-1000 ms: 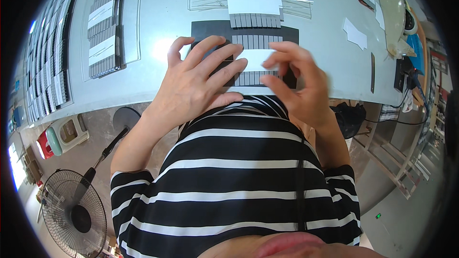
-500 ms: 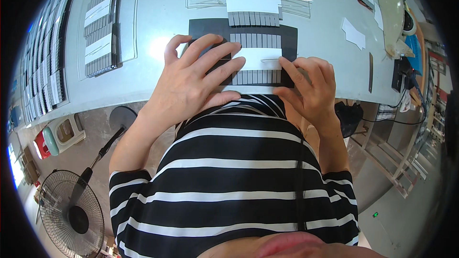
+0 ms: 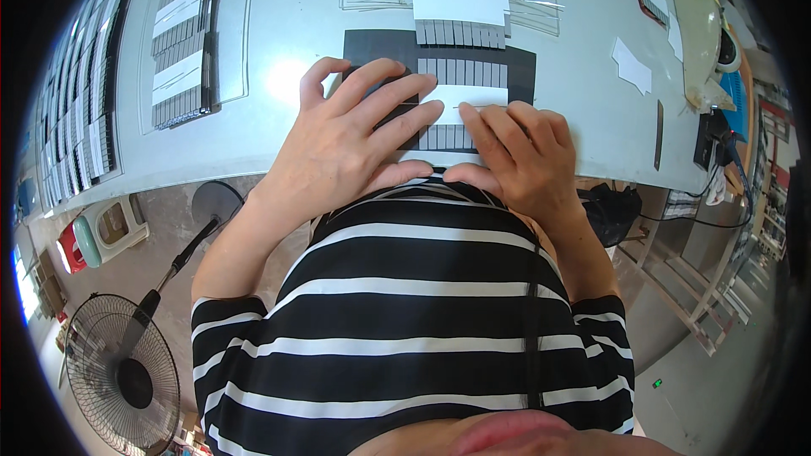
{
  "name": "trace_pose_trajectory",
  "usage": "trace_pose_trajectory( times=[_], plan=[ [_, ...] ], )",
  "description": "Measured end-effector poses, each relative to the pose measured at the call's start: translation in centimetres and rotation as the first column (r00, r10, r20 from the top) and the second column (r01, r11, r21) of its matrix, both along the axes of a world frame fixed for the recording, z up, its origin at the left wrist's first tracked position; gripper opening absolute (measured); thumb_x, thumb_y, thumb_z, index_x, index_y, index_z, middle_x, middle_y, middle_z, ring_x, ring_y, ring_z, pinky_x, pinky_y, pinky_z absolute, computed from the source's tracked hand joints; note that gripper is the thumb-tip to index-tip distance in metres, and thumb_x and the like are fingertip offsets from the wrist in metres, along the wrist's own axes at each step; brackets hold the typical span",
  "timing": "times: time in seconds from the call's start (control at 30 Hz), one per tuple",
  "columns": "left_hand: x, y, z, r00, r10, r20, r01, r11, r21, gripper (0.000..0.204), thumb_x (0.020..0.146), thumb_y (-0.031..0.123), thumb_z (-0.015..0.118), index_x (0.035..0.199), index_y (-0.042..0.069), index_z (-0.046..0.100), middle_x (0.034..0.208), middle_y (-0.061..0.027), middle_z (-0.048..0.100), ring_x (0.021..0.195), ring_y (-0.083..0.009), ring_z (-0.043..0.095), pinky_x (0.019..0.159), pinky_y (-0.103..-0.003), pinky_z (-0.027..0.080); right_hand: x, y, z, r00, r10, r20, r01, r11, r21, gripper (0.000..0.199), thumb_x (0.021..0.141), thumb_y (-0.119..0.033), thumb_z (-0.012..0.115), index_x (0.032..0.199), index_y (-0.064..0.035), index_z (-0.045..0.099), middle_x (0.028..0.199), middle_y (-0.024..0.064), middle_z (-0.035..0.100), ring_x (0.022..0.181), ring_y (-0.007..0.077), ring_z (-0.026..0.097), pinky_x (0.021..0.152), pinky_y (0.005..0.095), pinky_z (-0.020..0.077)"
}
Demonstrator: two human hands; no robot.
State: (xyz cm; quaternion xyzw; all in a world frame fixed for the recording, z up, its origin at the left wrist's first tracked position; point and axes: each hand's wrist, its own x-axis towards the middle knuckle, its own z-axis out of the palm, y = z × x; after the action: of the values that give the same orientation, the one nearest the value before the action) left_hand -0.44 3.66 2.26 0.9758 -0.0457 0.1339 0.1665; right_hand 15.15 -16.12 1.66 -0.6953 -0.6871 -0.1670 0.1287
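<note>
A row of narrow grey strips with a white band across its middle lies on a black mat at the table's near edge. My left hand is open, fingers spread over the mat, with its fingertips on the left side of the row. My right hand bends over the right part of the row. Its index fingertip rests on the white band, beside a thin wire-like line, and its thumb lies apart at the table edge. Its fingers hide the lower right strips.
Just beyond the mat lies a banded stack of grey strips, with thin wires beside it. More stacks stand at the left. A white paper piece and a dark narrow bar lie at right. A fan stands lower left.
My right hand has slid left along the white band, its index finger nearing my left fingertips and its thumb nearing my left thumb. My left hand keeps its place on the row.
</note>
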Motion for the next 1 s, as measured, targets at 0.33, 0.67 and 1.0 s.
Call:
trace_pose_trajectory(
  times=[0.33,0.67,1.0],
  plan=[
    [0.2,-0.2,0.2,1.000,0.004,-0.024,-0.002,0.998,0.057,0.050,0.087,0.053,0.064,0.130,0.027,0.064,0.135,-0.0001,0.058,0.124,-0.0232,0.050,0.108,-0.048,0.024,-0.3,0.3,-0.2,0.998,0.004,-0.056,-0.003,1.000,0.023,0.061,0.080,-0.057,0.069,0.111,-0.0051,0.069,0.103,0.0029,0.061,0.097,0.0197,0.055,0.079,0.0327,0.0438],
    [-0.1,-0.1,0.5,0.998,0.018,-0.065,-0.012,0.996,0.092,0.051,0.085,0.053,0.067,0.129,0.027,0.065,0.134,0.0009,0.058,0.126,-0.0244,0.048,0.107,-0.046,0.026,1.2,-3.2,-0.8,0.973,-0.130,-0.193,0.163,0.973,0.163,0.045,0.088,-0.047,0.068,0.112,-0.0085,0.070,0.103,0.0030,0.062,0.092,0.0223,0.057,0.075,0.0337,0.0428],
    [0.0,-0.1,0.5,0.997,0.023,-0.072,-0.015,0.995,0.099,0.052,0.083,0.054,0.067,0.128,0.028,0.066,0.134,0.0012,0.058,0.126,-0.0243,0.047,0.107,-0.045,0.026,1.0,-2.8,-0.7,0.978,-0.120,-0.171,0.127,0.991,0.032,0.053,0.084,-0.049,0.070,0.117,-0.0083,0.070,0.108,0.0031,0.059,0.098,0.0213,0.054,0.078,0.0338,0.0420]
  ],
)
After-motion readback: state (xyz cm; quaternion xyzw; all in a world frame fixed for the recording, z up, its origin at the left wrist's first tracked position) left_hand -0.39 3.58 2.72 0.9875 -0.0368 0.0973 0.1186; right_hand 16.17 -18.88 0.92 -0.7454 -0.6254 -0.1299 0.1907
